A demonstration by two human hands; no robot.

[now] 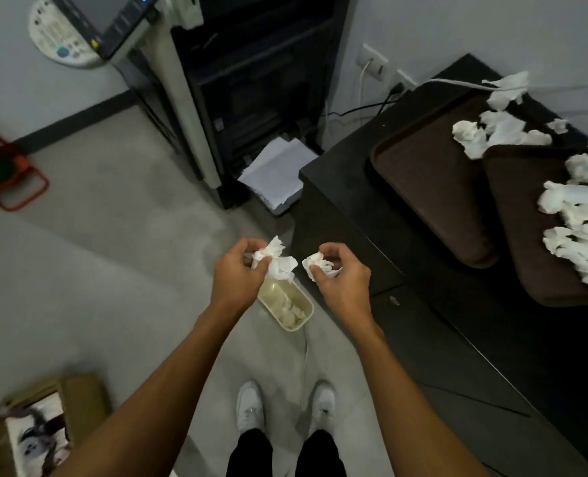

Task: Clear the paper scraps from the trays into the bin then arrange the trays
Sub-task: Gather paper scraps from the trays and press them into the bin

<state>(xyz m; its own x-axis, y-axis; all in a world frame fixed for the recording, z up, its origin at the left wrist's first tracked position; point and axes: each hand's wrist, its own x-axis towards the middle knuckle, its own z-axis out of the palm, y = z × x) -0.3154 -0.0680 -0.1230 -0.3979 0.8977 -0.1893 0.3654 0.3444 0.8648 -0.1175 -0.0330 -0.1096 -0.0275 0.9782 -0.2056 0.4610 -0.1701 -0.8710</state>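
Head view: early going, I judge. The bin [310, 308] on the floor holds a few scraps, and both hands are above it — the left hand [239, 273] grips one paper scrap [276, 262], the right hand [345, 287] pinches another [320, 266]. Two trays [423, 187] [519, 218] sit on the cabinet [347, 228], unarranged — roughly a dozen scraps [571, 201] remain there.

A black cabinet [340, 215] carries 2 brown trays [426, 191].

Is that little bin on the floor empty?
No. The bin holds several crumpled paper scraps, visible lying at its bottom.
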